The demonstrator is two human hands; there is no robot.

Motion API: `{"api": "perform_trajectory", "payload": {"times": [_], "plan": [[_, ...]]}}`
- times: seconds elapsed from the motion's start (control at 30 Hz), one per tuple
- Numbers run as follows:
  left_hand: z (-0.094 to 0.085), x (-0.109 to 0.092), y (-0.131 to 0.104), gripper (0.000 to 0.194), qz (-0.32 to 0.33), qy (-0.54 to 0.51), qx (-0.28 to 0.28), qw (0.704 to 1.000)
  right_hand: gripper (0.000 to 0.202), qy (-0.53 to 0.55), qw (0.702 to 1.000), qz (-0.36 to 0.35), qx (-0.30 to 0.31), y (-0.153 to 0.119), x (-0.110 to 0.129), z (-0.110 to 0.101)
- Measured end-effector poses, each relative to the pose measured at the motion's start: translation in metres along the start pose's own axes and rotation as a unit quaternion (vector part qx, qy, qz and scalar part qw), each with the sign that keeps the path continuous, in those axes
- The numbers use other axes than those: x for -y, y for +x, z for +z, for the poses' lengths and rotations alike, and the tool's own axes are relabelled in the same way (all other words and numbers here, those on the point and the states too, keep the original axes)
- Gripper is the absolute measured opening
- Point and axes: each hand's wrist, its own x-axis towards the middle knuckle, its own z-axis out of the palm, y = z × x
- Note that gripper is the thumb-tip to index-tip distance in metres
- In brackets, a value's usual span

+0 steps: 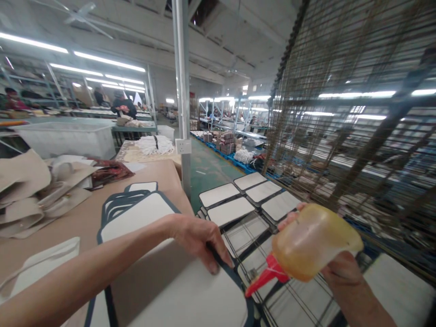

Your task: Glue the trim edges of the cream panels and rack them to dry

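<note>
My left hand [199, 238] reaches over a white panel with a dark edge [184, 290], its thumb and fingers pinched on the panel's dark rim. A yellowish squeeze bottle [315, 240] with a red nozzle [267, 274] is wrapped by my right hand [340, 268], fingers showing behind and below it. The bottle is tilted, and its nozzle tip points down left at the panel's right edge; whether it touches cannot be told. Behind the panel in my left hand lies a stack of similar panels [136, 218].
Right of the brown table [163, 175], wire racks hold rows of white panels [231, 211]. A wire mesh rack [327, 113] rises at the right. Fabric pieces [37, 195] and a white bin [71, 138] stand left. A metal post [184, 91] rises mid-view. People are farther back.
</note>
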Motion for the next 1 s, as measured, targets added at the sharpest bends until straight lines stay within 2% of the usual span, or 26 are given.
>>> {"api": "perform_trajectory", "payload": {"times": [0.13,0.2,0.33,0.43,0.5,0.57,0.67,0.77,0.9,1.0], "plan": [[-0.007,0.003,-0.013,0.042,-0.011,0.0,-0.015,1.0,0.063,-0.002,1.0,-0.028,0.002,0.002,-0.008,-0.004],[-0.01,0.005,-0.021,0.048,-0.016,0.011,-0.032,0.999,0.063,-0.009,0.999,-0.029,-0.04,-0.003,-0.013,-0.005],[-0.013,0.013,-0.038,0.054,-0.029,0.019,-0.073,0.997,0.064,-0.022,0.991,0.017,-0.132,-0.019,-0.025,-0.003],[-0.014,0.02,-0.048,0.048,-0.027,0.028,-0.1,0.994,0.072,-0.008,0.986,-0.025,-0.163,-0.021,-0.034,0.0],[-0.013,0.023,-0.053,0.043,-0.022,0.032,-0.118,0.992,0.077,-0.002,0.985,-0.074,-0.157,-0.018,-0.039,0.002],[-0.011,0.026,-0.057,0.04,-0.021,0.028,-0.139,0.99,0.074,-0.008,0.986,-0.092,-0.14,-0.014,-0.042,0.005],[-0.008,0.029,-0.061,0.038,-0.022,0.008,-0.161,0.987,0.07,-0.03,0.988,-0.083,-0.126,-0.012,-0.044,0.01],[-0.005,0.033,-0.064,0.041,-0.017,-0.022,-0.162,0.986,0.078,-0.033,0.984,-0.1,-0.144,-0.011,-0.049,0.013],[-0.003,0.039,-0.068,0.047,-0.008,-0.053,-0.174,0.983,0.078,-0.019,0.98,-0.103,-0.172,-0.012,-0.063,0.005],[-0.002,0.043,-0.07,0.046,-0.019,-0.08,-0.192,0.978,0.073,-0.006,0.982,-0.094,-0.163,-0.014,-0.069,0.0]]}}
